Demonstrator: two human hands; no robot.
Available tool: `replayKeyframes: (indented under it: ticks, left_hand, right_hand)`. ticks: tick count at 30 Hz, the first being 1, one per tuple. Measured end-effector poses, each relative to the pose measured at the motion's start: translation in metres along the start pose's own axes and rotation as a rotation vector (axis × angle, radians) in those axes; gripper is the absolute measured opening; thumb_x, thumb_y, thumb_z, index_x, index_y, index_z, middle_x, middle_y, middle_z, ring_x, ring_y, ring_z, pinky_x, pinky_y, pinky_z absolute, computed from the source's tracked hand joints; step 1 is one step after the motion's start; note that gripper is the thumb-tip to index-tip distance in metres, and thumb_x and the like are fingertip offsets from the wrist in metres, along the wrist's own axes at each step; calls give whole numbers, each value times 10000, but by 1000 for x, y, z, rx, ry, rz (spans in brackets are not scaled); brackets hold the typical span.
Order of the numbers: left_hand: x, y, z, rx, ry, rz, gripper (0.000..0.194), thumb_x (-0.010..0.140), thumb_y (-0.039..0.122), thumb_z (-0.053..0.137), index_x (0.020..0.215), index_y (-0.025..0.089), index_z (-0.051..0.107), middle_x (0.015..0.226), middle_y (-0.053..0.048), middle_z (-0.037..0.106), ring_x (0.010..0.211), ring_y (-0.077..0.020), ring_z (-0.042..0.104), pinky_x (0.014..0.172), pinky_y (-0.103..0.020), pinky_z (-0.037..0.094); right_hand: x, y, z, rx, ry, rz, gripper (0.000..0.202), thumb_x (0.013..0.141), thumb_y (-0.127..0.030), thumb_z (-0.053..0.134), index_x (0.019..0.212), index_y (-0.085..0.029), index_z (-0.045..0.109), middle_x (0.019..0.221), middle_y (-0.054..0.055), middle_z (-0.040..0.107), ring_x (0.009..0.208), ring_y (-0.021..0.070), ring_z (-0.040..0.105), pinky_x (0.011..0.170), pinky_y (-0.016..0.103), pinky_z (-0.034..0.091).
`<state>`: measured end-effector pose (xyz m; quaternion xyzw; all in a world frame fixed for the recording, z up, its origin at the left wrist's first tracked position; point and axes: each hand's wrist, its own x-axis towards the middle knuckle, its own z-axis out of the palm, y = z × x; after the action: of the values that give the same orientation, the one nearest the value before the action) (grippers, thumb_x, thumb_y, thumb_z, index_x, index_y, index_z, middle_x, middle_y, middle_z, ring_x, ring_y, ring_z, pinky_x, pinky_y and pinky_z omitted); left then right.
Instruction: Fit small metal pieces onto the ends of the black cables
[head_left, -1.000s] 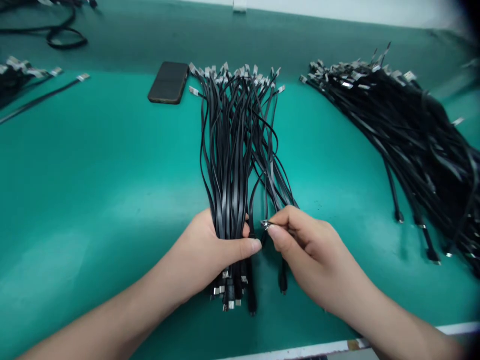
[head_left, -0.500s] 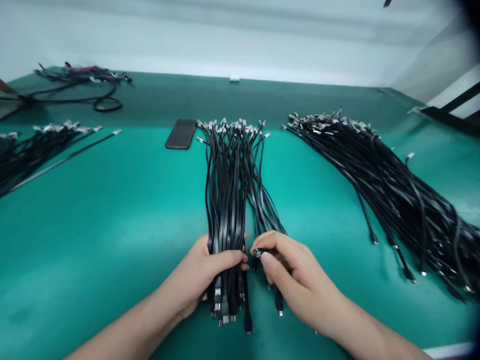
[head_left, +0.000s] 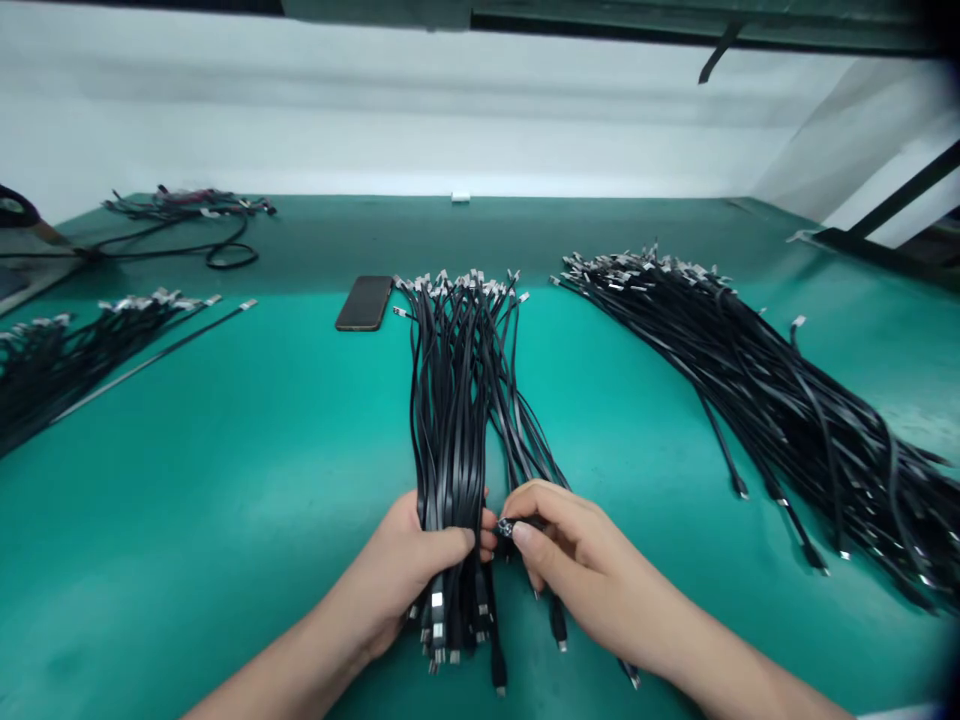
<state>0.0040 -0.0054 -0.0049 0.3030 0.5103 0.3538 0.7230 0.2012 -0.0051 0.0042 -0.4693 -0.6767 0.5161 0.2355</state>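
My left hand point(head_left: 420, 555) is closed round a thick bundle of flat black cables point(head_left: 450, 430), its thumb across the top. Metal-tipped connectors point(head_left: 439, 630) stick out below that hand, and light connectors fan out at the bundle's far end. Just to the right, my right hand point(head_left: 570, 545) pinches a small dark cable connector point(head_left: 508, 527) between thumb and fingers, close to the left fingertips. A looser strand of cables point(head_left: 529, 440) runs under the right hand, with several plug ends showing beneath it. The palm side of the right hand is hidden.
A phone point(head_left: 365, 303) lies beyond the bundle, to the left. A large cable pile point(head_left: 780, 390) spreads on the right, another cable pile point(head_left: 90, 355) at the left edge. Tangled wires point(head_left: 195, 205) and a dark handle point(head_left: 16, 208) are at the back left of the green table point(head_left: 300, 420).
The camera view has tilted up, so a shelf edge shows at the top. My left hand keeps its hold on the bundle; my right hand's pinched connector is slightly nearer to it.
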Motion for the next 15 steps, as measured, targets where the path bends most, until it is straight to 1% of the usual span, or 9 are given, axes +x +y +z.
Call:
replayKeyframes:
  ticks: [2,5,7,9,12,14,15]
  left_hand:
    - [0,-2,-2,27,16,5,183,702,182,803,874,156,746,795,-9,730,759,-156,646,742,-268,497]
    - [0,-2,-2,69,14,31,220,680,190,843,865,169,725,770,22,683,738,-150,605,700,-258,463]
    - [0,-1,-1,89,12,44,226,680,192,848,857,169,711,753,33,658,718,-145,585,679,-256,448]
    - [0,-1,0,92,23,38,252,681,210,859,873,171,700,738,42,639,708,-143,574,671,-256,444]
    - [1,-1,0,83,42,34,293,709,265,862,935,173,700,778,32,656,745,-151,587,710,-266,454]
    - [1,-1,0,84,41,35,291,742,292,843,967,173,704,816,16,675,783,-159,595,745,-275,455]
    - [1,-1,-1,88,20,36,279,748,293,838,963,172,707,820,11,677,793,-161,594,752,-276,451]
  right_hand:
    - [-1,0,1,74,-34,28,181,1011,-306,474,981,-194,614,818,1,544,617,125,532,561,276,416]
    - [-2,-2,2,212,-125,59,144,994,-314,498,985,-198,582,703,-37,512,601,129,529,563,270,431]
    - [-3,-4,4,238,-174,26,118,983,-288,512,960,-203,590,727,-32,527,619,125,537,582,269,446]
    - [-3,-5,6,187,-189,-19,103,962,-241,539,915,-205,623,800,-15,556,651,118,542,593,263,441]
    - [-2,-5,7,109,-151,-49,119,936,-192,567,883,-200,673,835,-1,589,674,121,538,590,260,429]
    - [1,-4,6,119,-59,-60,129,936,-203,565,901,-194,688,829,7,608,655,122,539,580,263,445]
    - [3,-3,5,125,2,-70,133,940,-219,565,913,-193,693,821,11,618,646,124,545,577,266,456]
